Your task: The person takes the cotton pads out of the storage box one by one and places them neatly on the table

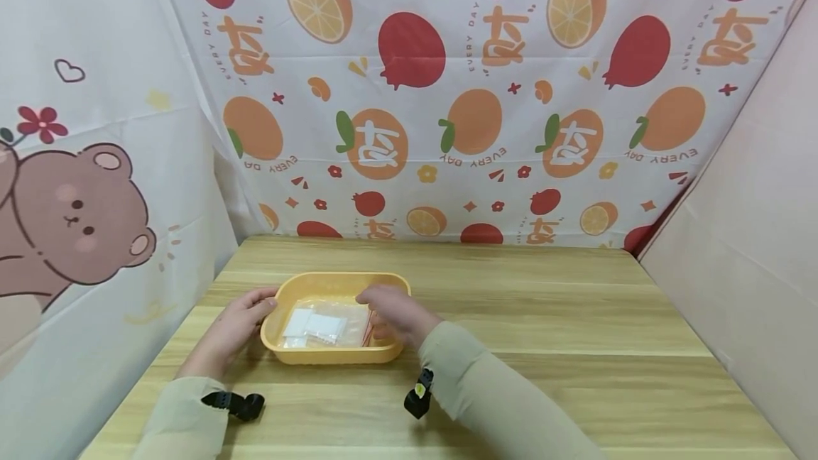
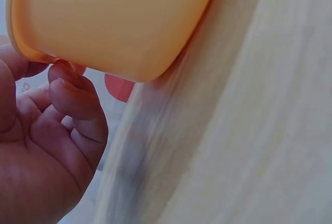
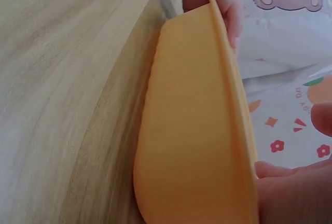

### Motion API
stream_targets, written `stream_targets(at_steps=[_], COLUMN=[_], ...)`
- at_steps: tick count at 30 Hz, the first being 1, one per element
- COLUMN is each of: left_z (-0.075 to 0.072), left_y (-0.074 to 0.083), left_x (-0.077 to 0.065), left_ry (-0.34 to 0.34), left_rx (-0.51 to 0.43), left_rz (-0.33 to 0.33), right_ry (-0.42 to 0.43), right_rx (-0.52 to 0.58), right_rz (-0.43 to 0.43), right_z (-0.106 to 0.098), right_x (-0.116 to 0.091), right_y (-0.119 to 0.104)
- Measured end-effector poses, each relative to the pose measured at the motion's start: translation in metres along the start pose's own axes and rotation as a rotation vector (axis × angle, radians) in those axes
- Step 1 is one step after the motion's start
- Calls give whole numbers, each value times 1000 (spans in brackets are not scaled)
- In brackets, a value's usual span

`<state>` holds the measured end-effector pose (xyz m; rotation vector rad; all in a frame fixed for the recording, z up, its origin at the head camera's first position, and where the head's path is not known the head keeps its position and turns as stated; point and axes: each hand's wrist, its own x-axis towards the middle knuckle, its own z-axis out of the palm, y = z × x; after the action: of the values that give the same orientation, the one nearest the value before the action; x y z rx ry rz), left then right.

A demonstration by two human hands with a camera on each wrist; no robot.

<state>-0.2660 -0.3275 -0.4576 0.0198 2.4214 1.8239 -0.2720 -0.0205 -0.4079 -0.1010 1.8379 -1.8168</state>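
My left hand (image 1: pixel 238 321) pinches this yellow plastic tub (image 1: pixel 326 357) on the wood table (image 1: pixel 549 318), clear baggies (image 1: pixel 356 332) inside. Right hand (image 1: pixel 399 312)'s in there too, can't tell how closed or if it's gripping anything.

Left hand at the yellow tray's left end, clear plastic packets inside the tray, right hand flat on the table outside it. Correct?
Not the last part: the right hand reaches into the yellow tray over its right end, as the head view shows. The rest holds: left hand at the tray's left end, clear plastic packets inside.
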Motion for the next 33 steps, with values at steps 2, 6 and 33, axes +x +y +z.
stream_targets(at_steps=[2, 6, 33], left_z=[0, 1, -1], left_y=[1, 3, -5], left_x=[-1, -3, 5], left_ry=[3, 4, 18], left_rx=[-2, -8, -21], left_rz=[4, 5, 25], right_ry=[25, 58, 37], right_rx=[-5, -2, 11], right_rz=[8, 0, -67], right_z=[3, 8, 19], right_x=[2, 5, 43], right_y=[1, 3, 20])
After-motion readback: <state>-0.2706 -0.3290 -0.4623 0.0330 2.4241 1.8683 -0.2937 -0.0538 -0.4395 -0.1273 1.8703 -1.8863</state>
